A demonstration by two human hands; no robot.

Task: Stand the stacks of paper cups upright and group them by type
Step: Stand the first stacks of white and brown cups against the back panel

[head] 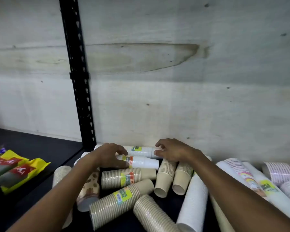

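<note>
Stacks of paper cups lie on their sides on a dark shelf (pixel 40 148). Two short white stacks rest by the back wall: a far one (pixel 141 150) and a near one (pixel 144 162). My left hand (pixel 107 156) curls round the left end of the near white stack, fingers above and thumb below. My right hand (pixel 172 151) hovers with fingers spread and curved at the right end of the far white stack, thumb touching it. Several brown kraft stacks (pixel 129 177) (pixel 120 198) (pixel 166 176) lie in front, under my forearms.
A long white stack (pixel 192 203), a brown-patterned stack (pixel 89 190) and pink printed stacks (pixel 279 171) also lie flat. Yellow and red snack packets (pixel 15 171) sit at the left. A black slotted post (pixel 80 97) stands before the plywood wall (pixel 191 81).
</note>
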